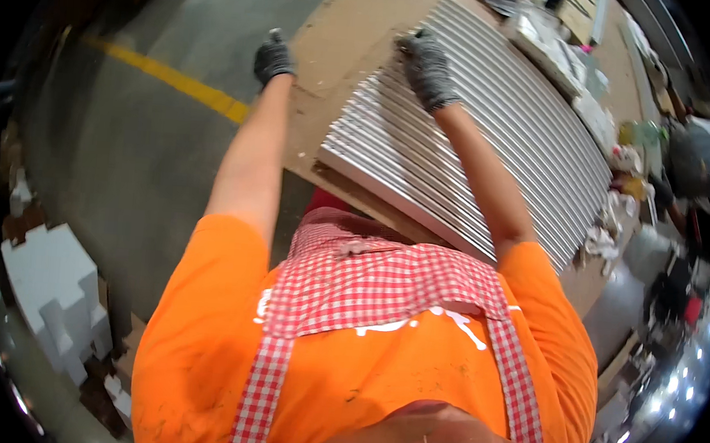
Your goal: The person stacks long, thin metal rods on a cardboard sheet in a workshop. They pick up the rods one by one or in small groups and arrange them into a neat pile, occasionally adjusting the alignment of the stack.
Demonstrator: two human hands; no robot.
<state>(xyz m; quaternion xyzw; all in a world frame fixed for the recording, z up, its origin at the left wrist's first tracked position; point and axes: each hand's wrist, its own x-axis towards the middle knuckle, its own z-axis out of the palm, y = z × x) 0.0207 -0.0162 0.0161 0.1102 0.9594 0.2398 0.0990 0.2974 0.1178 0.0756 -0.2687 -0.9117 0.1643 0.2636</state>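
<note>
A long white ribbed panel (492,140) lies flat on a cardboard-covered workbench (343,40). My right hand (426,64), in a dark grey glove, presses on the panel's near left corner area, fingers curled over a small object at the panel's edge that I cannot make out. Gloved as well, my left hand (273,58) is closed around something small at the bench's left edge, beside the panel. I wear an orange shirt and a red-checked apron.
A grey concrete floor with a yellow line (175,81) runs on the left. White foam blocks (58,291) sit at the lower left. Clutter, rags and bottles (631,158) crowd the bench's right side, and another person's dark form is at the far right.
</note>
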